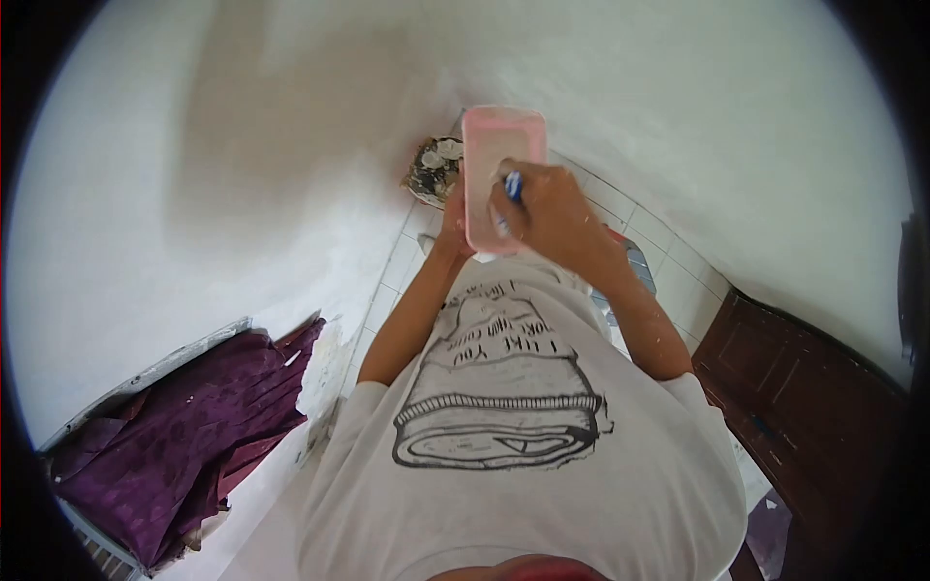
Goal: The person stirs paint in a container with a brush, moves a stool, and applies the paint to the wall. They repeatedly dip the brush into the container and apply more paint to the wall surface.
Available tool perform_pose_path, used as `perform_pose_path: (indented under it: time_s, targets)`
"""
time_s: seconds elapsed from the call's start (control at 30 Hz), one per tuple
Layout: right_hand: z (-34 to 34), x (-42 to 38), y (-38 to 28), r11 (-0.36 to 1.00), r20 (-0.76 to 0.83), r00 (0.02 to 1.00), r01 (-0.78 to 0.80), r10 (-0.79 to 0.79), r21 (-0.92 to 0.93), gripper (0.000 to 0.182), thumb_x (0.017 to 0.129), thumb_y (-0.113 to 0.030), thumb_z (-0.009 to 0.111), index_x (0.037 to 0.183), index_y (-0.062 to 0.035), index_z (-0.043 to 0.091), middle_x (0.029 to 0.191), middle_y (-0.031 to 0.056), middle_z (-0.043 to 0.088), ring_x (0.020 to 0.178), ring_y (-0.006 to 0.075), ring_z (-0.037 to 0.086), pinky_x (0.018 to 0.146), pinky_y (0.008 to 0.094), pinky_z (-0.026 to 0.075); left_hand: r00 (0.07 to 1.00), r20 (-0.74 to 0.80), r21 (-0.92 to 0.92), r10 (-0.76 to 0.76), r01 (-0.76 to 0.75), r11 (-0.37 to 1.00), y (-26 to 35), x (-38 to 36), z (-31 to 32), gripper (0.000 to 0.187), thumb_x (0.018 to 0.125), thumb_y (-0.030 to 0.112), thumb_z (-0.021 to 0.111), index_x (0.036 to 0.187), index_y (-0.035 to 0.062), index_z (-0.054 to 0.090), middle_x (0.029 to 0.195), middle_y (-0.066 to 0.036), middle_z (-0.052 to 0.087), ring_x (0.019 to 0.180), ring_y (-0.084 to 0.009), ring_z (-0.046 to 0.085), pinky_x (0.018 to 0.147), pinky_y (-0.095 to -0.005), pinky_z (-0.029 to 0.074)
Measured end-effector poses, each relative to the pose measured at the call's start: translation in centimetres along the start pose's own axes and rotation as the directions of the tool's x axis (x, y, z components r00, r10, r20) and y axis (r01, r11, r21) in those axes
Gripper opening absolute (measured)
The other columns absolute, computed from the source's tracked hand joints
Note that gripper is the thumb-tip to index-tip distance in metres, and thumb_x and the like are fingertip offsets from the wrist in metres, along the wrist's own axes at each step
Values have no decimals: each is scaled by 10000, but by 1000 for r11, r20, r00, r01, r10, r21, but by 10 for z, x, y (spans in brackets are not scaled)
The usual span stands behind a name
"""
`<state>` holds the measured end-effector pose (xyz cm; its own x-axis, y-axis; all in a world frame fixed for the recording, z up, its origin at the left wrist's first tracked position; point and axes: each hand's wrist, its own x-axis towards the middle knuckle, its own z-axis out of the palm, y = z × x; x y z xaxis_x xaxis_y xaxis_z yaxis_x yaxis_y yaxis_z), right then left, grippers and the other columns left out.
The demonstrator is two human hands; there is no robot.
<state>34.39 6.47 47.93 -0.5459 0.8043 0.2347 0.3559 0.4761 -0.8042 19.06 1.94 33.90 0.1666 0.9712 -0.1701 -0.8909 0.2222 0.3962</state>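
A pink rectangular tray with pale material inside is held up in front of my chest. My left hand grips its left side, with the fingers partly hidden behind it. Over the lower right part of the tray, my right hand is closed round a blue-handled tool. The tool's lower end reaches into the tray, and its shape is too blurred and covered to make out.
White walls meet at a corner ahead. Below lie floor tiles and a dark, white-spattered object. Purple cloth covers something at the lower left. Brown wooden furniture is at the right.
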Motion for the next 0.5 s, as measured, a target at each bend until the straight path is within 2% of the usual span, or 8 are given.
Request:
perform_pose_path:
  time_s: [0.17,0.23,0.27,0.33,0.37,0.4,0.43,0.5]
  targets:
    - [2,11,16,988,-71,988,129,-134,-80,119,895,-122,617,895,-3,613,648,206,587,581,391,609,534,449,471,974,-224,277,37,28,960,2,-26,-13,546,1054,446,391,1500,132,387,1425,-104,520,1237,-265,575,1044,-431,499]
    - [-9,12,18,984,-132,986,-116,98,-134,161,911,-124,604,923,35,621,654,195,606,581,388,624,518,437,503,982,187,-64,-1,13,998,10,-33,26,552,1030,466,417,1463,123,425,1393,-106,539,1211,-271,588,1032,-440,505]
    - [-10,4,16,982,-152,983,-127,105,-140,153,918,-128,609,919,25,619,599,171,582,522,365,612,471,416,489,999,31,2,-34,34,999,6,-34,8,574,1023,503,414,1453,125,435,1382,-105,545,1203,-268,591,1029,-443,505]
    - [-3,-13,1,980,-124,986,-127,109,-151,145,913,-125,615,918,19,618,639,173,593,528,355,617,478,415,495,990,-122,57,-64,71,996,1,-35,-8,597,1015,541,411,1444,127,445,1371,-103,551,1196,-266,593,1026,-447,506]
    - [3,-22,-6,979,-98,989,-122,107,-162,137,909,-123,621,918,13,616,679,176,605,534,346,622,485,414,501,996,-84,104,15,-6,995,-3,-37,-15,621,1012,568,396,1446,126,443,1369,-103,551,1195,-262,594,1022,-446,509]
    - [11,-30,-7,983,-32,999,31,-37,-180,97,899,-112,633,926,-19,624,822,154,626,561,304,636,489,398,507,997,-54,126,53,-46,991,-2,-37,-15,633,1011,582,389,1447,126,442,1368,-103,551,1194,-260,594,1021,-445,511]
    - [20,-36,-11,981,-38,999,27,-35,-190,97,899,-112,633,926,-19,624,822,154,626,561,304,636,489,398,507,996,-24,144,90,-86,986,0,-38,-13,646,1010,596,381,1449,125,442,1367,-103,551,1194,-258,594,1019,-445,512]
    - [42,-41,-21,963,-85,979,162,-184,-215,69,885,-56,667,926,-11,634,824,163,638,546,328,608,497,391,469,994,-17,-65,-111,110,992,11,-44,-9,718,984,672,375,1464,141,429,1368,-100,551,1210,-258,582,1026,-438,508]
